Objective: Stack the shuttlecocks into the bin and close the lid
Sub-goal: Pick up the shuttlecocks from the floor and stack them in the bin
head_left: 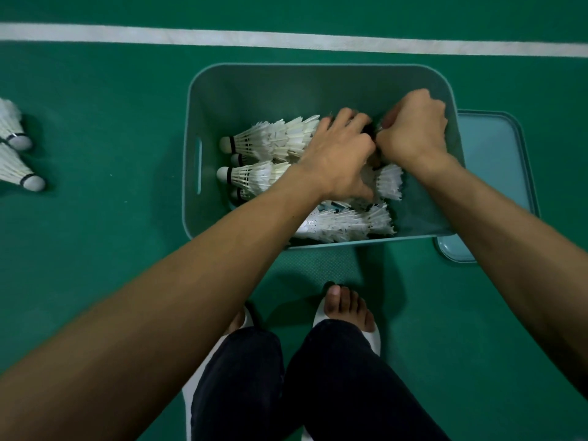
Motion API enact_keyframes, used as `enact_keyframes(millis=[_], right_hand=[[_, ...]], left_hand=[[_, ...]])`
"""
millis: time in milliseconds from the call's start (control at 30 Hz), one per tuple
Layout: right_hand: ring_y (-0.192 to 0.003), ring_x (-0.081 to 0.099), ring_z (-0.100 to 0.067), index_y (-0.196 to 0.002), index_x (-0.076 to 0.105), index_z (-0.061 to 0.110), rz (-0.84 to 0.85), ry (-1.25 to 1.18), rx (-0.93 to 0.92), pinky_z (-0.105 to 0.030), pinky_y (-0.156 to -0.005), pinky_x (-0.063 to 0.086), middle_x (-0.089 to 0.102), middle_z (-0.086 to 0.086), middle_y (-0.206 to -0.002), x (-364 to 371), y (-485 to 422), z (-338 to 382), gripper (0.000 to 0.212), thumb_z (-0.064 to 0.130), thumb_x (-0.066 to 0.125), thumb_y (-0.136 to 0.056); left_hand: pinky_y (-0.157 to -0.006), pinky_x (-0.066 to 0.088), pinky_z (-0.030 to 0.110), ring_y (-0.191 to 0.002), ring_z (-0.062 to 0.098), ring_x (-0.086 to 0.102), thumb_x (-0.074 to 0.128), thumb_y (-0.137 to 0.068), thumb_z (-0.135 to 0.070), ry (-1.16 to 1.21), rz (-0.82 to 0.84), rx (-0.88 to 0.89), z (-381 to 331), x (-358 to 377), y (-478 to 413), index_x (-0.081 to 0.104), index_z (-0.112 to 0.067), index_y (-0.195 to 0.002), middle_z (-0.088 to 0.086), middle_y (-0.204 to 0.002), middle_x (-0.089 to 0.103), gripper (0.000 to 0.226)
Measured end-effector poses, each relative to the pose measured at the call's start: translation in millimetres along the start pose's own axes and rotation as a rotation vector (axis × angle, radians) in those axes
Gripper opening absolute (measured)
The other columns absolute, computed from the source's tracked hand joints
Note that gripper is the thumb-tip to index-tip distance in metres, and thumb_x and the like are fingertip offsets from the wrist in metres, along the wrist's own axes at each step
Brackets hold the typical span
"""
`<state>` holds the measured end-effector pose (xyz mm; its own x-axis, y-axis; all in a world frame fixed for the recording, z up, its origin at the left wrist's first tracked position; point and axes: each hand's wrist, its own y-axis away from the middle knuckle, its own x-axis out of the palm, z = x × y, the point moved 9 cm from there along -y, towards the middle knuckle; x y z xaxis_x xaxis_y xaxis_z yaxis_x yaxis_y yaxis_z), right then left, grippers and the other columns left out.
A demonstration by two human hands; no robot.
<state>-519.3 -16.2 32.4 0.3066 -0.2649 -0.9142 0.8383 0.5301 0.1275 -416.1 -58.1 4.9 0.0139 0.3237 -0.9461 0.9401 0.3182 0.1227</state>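
Inside bin (219, 100): stacked shuttlecocks (270, 140), both hands; lid (496, 154) beside

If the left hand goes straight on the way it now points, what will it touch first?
The left hand points up and to the right, toward the right hand. Their fingers already look to meet, so it would press the right hand first. Behind that is the bin's far wall, though depth is unclear.

Shuttlecock stacks (270, 141) lie inside the bin (222, 100). The lid (496, 160) lies right of it. Two more shuttlecocks (16, 154) lie far left.
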Motion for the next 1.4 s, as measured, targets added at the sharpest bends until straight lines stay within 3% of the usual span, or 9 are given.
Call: enact_keyframes(millis=[267,400,500,600,733,867,1067,1167,1400], right_hand=[[-0.102,0.071,-0.028,-0.097,0.081,0.010,0.010,-0.113,-0.008,-0.024,-0.087,0.052,0.077,-0.015,-0.103,4.4,0.9,-3.5,0.024,0.005,0.064,-0.082],[-0.094,0.071,-0.035,-0.092,0.080,0.016,0.000,0.049,-0.129,-0.035,-0.089,0.059,0.076,-0.017,-0.096,0.5,6.0,3.2,0.019,0.008,0.070,-0.079],[-0.086,0.070,-0.041,-0.091,0.078,0.011,-0.099,0.184,-0.201,-0.045,-0.083,0.061,0.075,-0.019,-0.089,-21.6,17.3,3.8,0.016,0.011,0.068,-0.078],[-0.083,0.069,-0.041,-0.091,0.075,0.009,-0.130,0.248,-0.244,-0.045,-0.079,0.060,0.073,-0.019,-0.086,-38.7,35.2,3.6,0.019,0.023,0.073,-0.079],[-0.084,0.063,-0.038,-0.098,0.073,0.013,0.136,0.498,-0.256,-0.039,-0.074,0.051,0.058,-0.016,-0.084,-8.4,52.8,2.8,0.029,0.029,0.082,-0.075],[-0.090,0.066,-0.039,-0.106,0.069,0.009,0.223,0.671,-0.314,-0.038,-0.070,0.045,0.052,-0.013,-0.085,18.8,54.3,3.1,0.029,0.014,0.076,-0.079],[-0.090,0.067,-0.036,-0.108,0.071,0.012,0.319,0.738,-0.413,-0.039,-0.074,0.052,0.068,-0.016,-0.100,31.3,49.7,7.7,0.035,0.021,0.082,-0.076],[-0.088,0.067,-0.039,-0.107,0.074,0.013,0.273,0.684,-0.443,-0.043,-0.076,0.055,0.069,-0.019,-0.099,23.5,47.2,15.1,0.039,0.026,0.086,-0.073],[-0.087,0.066,-0.043,-0.101,0.077,0.013,0.155,0.622,-0.495,-0.046,-0.078,0.056,0.069,-0.023,-0.095,16.1,41.4,19.9,0.034,0.028,0.088,-0.073]], left_hand=[[-0.110,0.031,0.044,-0.143,0.027,0.034,0.086,-0.072,-0.047,0.086,-0.070,-0.054,20.8,-26.1,18.2,0.073,-0.037,-0.122,0.006,-0.153,0.045,0.053],[-0.110,0.032,0.044,-0.143,0.024,0.035,0.085,-0.071,-0.058,0.145,-0.106,-0.087,23.9,-42.7,30.9,0.074,-0.036,-0.121,0.004,-0.151,0.047,0.055],[-0.112,0.037,0.046,-0.135,0.020,0.041,0.087,-0.072,-0.053,0.237,-0.138,-0.166,34.7,-54.9,50.5,0.072,-0.035,-0.117,-0.001,-0.141,0.052,0.051],[-0.094,0.044,0.036,-0.110,0.017,0.053,0.090,-0.073,-0.040,0.253,-0.147,-0.299,59.9,-55.3,75.3,0.069,-0.029,-0.111,-0.004,-0.119,0.056,0.045],[-0.076,0.043,0.036,-0.101,0.027,0.060,0.087,-0.074,-0.025,0.088,-0.064,-0.388,81.6,-44.5,95.8,0.067,-0.026,-0.107,0.001,-0.112,0.059,0.039],[-0.080,0.051,0.045,-0.099,0.037,0.063,0.078,-0.077,-0.015,-0.026,-0.003,-0.421,88.0,-31.0,94.4,0.064,-0.022,-0.117,0.009,-0.114,0.058,0.042],[-0.074,0.045,0.040,-0.103,0.036,0.067,0.071,-0.083,-0.012,-0.124,0.058,-0.431,95.2,-16.0,88.2,0.066,-0.021,-0.122,0.010,-0.114,0.069,0.040],[-0.075,0.049,0.041,-0.101,0.038,0.068,0.080,-0.080,-0.021,-0.147,0.028,-0.441,99.5,-17.7,86.4,0.067,-0.021,-0.121,0.011,-0.113,0.070,0.043],[-0.080,0.053,0.043,-0.103,0.039,0.067,0.077,-0.079,-0.020,-0.100,-0.008,-0.464,103.8,-17.0,83.1,0.067,-0.019,-0.123,0.012,-0.116,0.069,0.045]])
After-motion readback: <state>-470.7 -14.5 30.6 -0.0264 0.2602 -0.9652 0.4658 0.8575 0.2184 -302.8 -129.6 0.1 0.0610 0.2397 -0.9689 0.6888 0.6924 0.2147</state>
